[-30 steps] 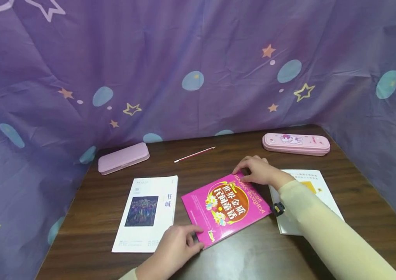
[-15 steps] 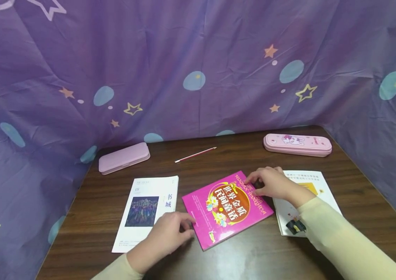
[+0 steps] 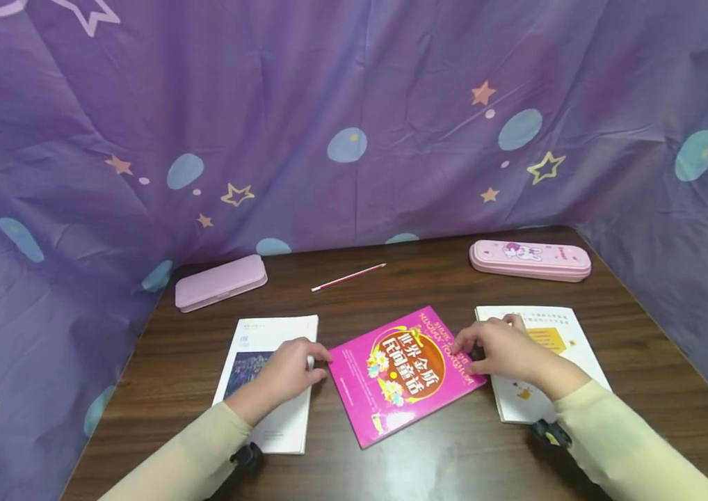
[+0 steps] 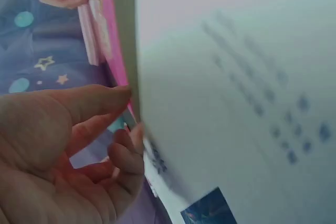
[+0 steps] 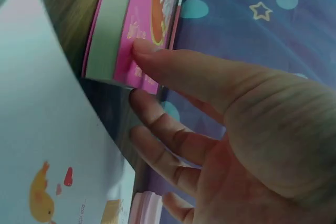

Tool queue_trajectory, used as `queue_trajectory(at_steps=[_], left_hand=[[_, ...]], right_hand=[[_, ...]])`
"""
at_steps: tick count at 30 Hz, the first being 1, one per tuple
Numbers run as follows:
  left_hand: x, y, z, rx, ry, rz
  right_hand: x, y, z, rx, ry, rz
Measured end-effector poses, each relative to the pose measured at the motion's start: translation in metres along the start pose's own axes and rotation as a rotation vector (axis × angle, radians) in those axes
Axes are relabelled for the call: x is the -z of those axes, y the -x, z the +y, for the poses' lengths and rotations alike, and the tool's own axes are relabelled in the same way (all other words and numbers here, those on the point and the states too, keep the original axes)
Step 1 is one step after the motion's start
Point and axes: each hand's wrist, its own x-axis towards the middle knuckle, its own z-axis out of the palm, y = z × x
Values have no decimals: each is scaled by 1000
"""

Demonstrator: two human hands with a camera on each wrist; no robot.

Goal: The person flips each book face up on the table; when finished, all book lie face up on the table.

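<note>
My left hand is touching the left edge of a glossy magenta paperback book with loosely bent fingers. A gap is showing between thumb and index finger in the head view; in the left wrist view the thumb is partly covering the index fingertip. My right hand is resting thumb and fingertips, spread apart, at the right edge of the cover. It is masking part of the gold lettering there. The book is lying flat and slightly turned at the middle of the dark wood-grain bench, its small print being too fine to read.

My left hand and wrist are covering part of a white paper magazine with a dark picture. In the left wrist view its print is blurring. My right hand and forearm are partly hiding a white booklet with a yellow patch. Both cream sleeves are running out of the head view at the bottom, and a small black device is showing only partly at the right wrist.

Behind, a lilac oblong case, a slim red-and-white pencil and a pink rounded case with a rabbit print are lying before a purple patterned curtain.
</note>
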Motion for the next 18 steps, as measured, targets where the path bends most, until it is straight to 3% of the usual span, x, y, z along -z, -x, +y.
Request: queue_trajectory(at_steps=[6,10,18], left_hand=[[-5,-13,-7,-59,-1,7],[-5,-20,-6,-58,2,-1],[-3,-23,-10,-55,26,-29]], right_hand=[[0,11,-4,-6,-20,-23],[2,17,-7,-23,-60,-43],[0,20,-4,-15,-44,6]])
